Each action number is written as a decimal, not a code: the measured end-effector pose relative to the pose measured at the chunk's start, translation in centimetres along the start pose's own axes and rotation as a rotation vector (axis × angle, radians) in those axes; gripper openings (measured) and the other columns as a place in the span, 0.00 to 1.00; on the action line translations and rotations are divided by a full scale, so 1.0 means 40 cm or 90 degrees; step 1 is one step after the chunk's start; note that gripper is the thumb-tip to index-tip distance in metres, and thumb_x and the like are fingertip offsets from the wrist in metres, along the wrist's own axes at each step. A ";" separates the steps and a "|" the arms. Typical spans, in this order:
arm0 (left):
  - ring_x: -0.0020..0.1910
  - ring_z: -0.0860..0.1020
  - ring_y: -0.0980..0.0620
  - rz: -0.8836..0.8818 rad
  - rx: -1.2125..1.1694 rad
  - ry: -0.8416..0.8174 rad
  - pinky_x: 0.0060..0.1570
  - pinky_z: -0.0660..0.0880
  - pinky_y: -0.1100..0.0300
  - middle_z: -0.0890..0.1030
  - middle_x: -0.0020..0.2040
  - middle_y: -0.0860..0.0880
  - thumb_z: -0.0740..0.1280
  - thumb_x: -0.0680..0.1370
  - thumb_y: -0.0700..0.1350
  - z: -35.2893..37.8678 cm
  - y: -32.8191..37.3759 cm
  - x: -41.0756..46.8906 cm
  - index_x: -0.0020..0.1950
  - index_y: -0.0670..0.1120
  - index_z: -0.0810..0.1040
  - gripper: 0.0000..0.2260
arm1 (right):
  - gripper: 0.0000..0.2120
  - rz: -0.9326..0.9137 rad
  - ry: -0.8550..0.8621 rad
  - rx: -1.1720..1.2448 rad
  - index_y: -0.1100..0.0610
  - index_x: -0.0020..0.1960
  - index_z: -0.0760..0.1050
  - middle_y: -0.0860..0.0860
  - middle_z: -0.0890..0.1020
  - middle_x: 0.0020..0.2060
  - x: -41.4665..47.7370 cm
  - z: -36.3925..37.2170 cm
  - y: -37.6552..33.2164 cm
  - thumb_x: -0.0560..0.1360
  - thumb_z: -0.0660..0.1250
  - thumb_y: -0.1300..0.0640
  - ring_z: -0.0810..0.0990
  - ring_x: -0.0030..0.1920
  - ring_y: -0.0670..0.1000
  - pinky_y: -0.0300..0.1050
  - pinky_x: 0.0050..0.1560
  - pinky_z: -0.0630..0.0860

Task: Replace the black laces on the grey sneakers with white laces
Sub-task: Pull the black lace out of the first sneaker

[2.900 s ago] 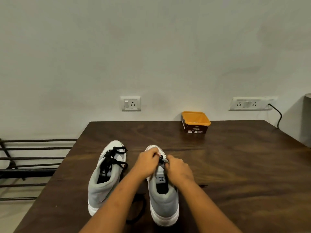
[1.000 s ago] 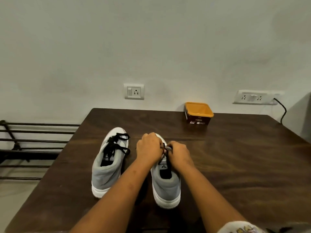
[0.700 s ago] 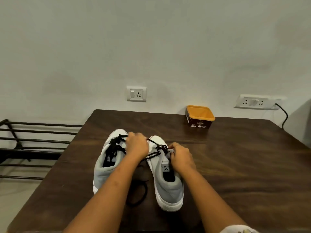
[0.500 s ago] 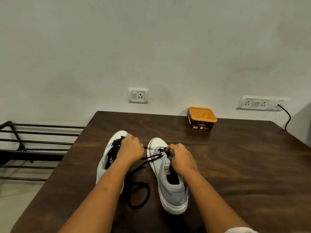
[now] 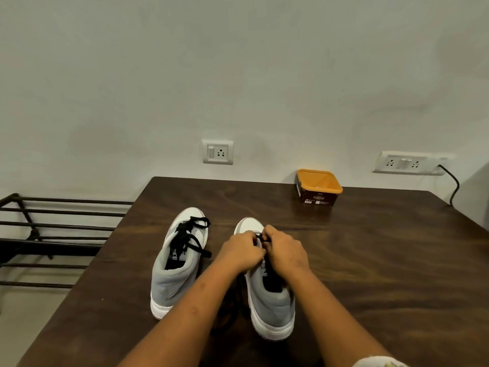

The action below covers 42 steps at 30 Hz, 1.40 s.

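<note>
Your two hands meet over the front of the right sneaker (image 5: 271, 300), which stands on the dark wooden table (image 5: 383, 260) with its white toe pointing away from you toward the wall. Your left hand (image 5: 242, 251) and right hand (image 5: 285, 250) sit knuckle to knuckle, fingers curled in tight, and between their fingertips a short bit of the black lace (image 5: 262, 238) shows just above the shoe's tongue. Both hands pinch that lace at the eyelets near the toe; how much of it runs under your palms is hidden. The heel and open collar of this shoe lie toward you, between your forearms. Just beside it, on your left and not touching it, stands the left sneaker (image 5: 174, 274), toe also away from you, with its own lace (image 5: 189, 238) loosely threaded and its loops spilling over the side. At the far edge of the table, well apart from the shoes, sits an orange tub (image 5: 318, 185). On the wall behind are a socket (image 5: 217, 152) and a longer socket strip (image 5: 408, 162) with a black cable (image 5: 453, 186) plugged in. A dark metal rack (image 5: 53, 234) stands off the table's left side.
</note>
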<state>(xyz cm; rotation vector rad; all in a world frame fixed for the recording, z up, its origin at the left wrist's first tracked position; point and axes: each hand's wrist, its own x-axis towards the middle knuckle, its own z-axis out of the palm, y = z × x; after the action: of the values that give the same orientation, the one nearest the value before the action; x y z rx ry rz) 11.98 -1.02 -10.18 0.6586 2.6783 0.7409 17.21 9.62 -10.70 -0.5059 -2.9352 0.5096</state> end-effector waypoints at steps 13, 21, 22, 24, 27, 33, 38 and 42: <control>0.60 0.75 0.45 -0.013 -0.006 0.079 0.57 0.70 0.57 0.79 0.60 0.46 0.61 0.78 0.47 -0.005 -0.006 0.005 0.59 0.50 0.78 0.12 | 0.14 0.477 -0.009 0.911 0.60 0.54 0.72 0.58 0.79 0.45 0.004 -0.031 0.066 0.81 0.48 0.60 0.77 0.38 0.58 0.49 0.35 0.77; 0.58 0.77 0.45 -0.027 -0.020 0.101 0.53 0.71 0.58 0.81 0.56 0.47 0.63 0.78 0.51 0.004 -0.014 0.012 0.54 0.51 0.80 0.10 | 0.13 -0.008 0.050 0.119 0.47 0.57 0.79 0.44 0.72 0.64 0.016 -0.019 0.034 0.75 0.62 0.56 0.66 0.66 0.50 0.48 0.64 0.65; 0.57 0.77 0.45 -0.030 -0.026 0.098 0.52 0.71 0.58 0.81 0.55 0.47 0.63 0.78 0.51 0.003 -0.015 0.013 0.54 0.51 0.80 0.10 | 0.13 -0.029 0.008 0.018 0.47 0.58 0.79 0.43 0.71 0.65 0.016 -0.010 0.021 0.76 0.62 0.52 0.64 0.67 0.51 0.49 0.65 0.64; 0.56 0.78 0.45 -0.034 -0.045 0.092 0.53 0.73 0.57 0.82 0.54 0.46 0.63 0.78 0.51 -0.001 -0.019 0.013 0.53 0.51 0.81 0.09 | 0.13 -0.049 0.008 -0.101 0.48 0.59 0.79 0.44 0.72 0.64 0.020 0.013 0.004 0.77 0.63 0.48 0.65 0.66 0.51 0.51 0.64 0.62; 0.56 0.78 0.45 -0.034 -0.056 0.086 0.55 0.74 0.55 0.82 0.54 0.46 0.63 0.78 0.50 -0.004 -0.022 0.009 0.53 0.50 0.80 0.09 | 0.09 -0.005 0.094 -0.010 0.49 0.52 0.80 0.45 0.79 0.56 0.030 0.020 0.000 0.78 0.62 0.50 0.72 0.61 0.50 0.50 0.63 0.64; 0.52 0.80 0.42 -0.034 -0.061 0.064 0.54 0.75 0.54 0.81 0.55 0.45 0.61 0.78 0.48 -0.007 -0.022 0.009 0.55 0.51 0.80 0.10 | 0.13 0.348 0.363 1.004 0.56 0.43 0.68 0.54 0.73 0.34 0.051 -0.048 0.034 0.83 0.50 0.63 0.79 0.35 0.51 0.46 0.44 0.76; 0.52 0.80 0.42 -0.041 -0.061 0.059 0.53 0.75 0.55 0.81 0.54 0.45 0.61 0.78 0.48 -0.006 -0.024 0.012 0.55 0.51 0.79 0.10 | 0.12 0.241 0.242 0.816 0.53 0.42 0.70 0.50 0.69 0.31 0.028 -0.052 0.070 0.83 0.53 0.58 0.66 0.29 0.47 0.39 0.30 0.68; 0.55 0.78 0.43 -0.042 -0.058 0.071 0.53 0.74 0.55 0.81 0.56 0.45 0.61 0.78 0.49 -0.005 -0.021 0.011 0.56 0.51 0.79 0.11 | 0.05 -0.067 0.007 0.199 0.50 0.50 0.80 0.48 0.83 0.46 0.028 -0.038 0.038 0.76 0.68 0.53 0.79 0.47 0.49 0.39 0.46 0.74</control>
<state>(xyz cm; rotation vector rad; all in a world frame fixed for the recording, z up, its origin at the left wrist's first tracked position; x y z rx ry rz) 11.22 -1.53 -10.53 0.5180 2.7321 0.9009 16.86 11.82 -9.75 -0.3133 -2.7764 0.9247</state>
